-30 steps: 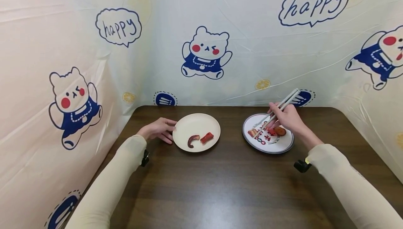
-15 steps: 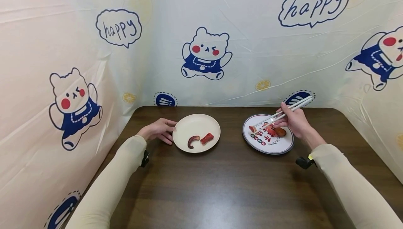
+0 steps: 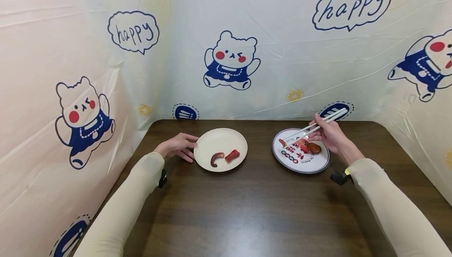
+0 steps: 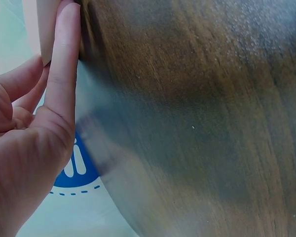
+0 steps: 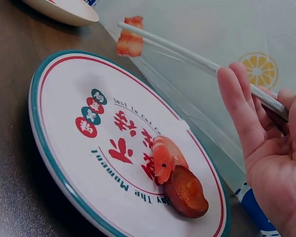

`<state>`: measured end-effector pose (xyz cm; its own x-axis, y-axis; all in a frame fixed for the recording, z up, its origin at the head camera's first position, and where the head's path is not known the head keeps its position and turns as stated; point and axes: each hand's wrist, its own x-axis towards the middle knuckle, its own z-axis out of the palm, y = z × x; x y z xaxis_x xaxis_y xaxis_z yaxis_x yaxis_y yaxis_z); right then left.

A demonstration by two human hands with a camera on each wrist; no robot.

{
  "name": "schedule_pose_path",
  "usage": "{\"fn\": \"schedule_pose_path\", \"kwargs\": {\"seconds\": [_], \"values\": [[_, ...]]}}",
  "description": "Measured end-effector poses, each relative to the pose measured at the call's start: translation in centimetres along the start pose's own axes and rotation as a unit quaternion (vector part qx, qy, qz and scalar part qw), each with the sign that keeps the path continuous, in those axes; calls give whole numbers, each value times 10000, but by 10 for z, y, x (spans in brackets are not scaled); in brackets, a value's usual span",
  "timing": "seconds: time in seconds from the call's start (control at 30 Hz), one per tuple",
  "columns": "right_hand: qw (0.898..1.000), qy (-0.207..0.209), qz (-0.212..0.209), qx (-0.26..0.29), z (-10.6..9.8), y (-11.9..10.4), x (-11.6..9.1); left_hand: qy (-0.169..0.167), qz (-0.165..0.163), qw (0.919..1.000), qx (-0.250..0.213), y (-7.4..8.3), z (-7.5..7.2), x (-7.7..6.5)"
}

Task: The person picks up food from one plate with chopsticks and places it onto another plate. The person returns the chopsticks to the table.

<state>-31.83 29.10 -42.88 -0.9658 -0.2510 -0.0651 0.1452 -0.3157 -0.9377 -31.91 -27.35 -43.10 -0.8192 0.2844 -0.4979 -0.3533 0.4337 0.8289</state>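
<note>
Pale chopsticks [image 5: 180, 48] are gripped in the right hand [image 3: 329, 132] at the right side of the printed plate [image 5: 64, 118], and a small red-and-white striped piece [image 5: 129, 45] is pinched between their tips, held clear of the plate's surface over its left part. On the printed plate a prawn-like piece [image 5: 164, 154] and a brown roundish piece [image 5: 188, 193] are seen lying against each other, toward its right side. To the left of the printed plate, apart from it, a cream plate [image 3: 220, 140] is set on the brown table [image 3: 226, 206]; a curled dark-red tentacle [image 3: 213, 159] and a red strip [image 3: 232, 155] are laid on it side by side. Its rim, on the side away from the printed plate, is touched by the left hand [image 3: 176, 146], whose fingers are stretched out nearly straight
</note>
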Motion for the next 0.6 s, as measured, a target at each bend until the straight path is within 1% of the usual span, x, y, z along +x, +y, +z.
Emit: {"fn": "schedule_pose_path", "kwargs": {"seconds": [0.13, 0.37, 0.6], "values": [[9998, -110, 95, 148, -1, -2, 3, 0, -31, 10000, -24, -1, -1, 2], [9974, -617, 215, 292, 2, -8, 8, 55, 3, 10000, -27, -1, -1, 2], [9959, -843, 231, 223, 6, -14, 14, 28, -17, 10000, -19, 0, -1, 1]]}}
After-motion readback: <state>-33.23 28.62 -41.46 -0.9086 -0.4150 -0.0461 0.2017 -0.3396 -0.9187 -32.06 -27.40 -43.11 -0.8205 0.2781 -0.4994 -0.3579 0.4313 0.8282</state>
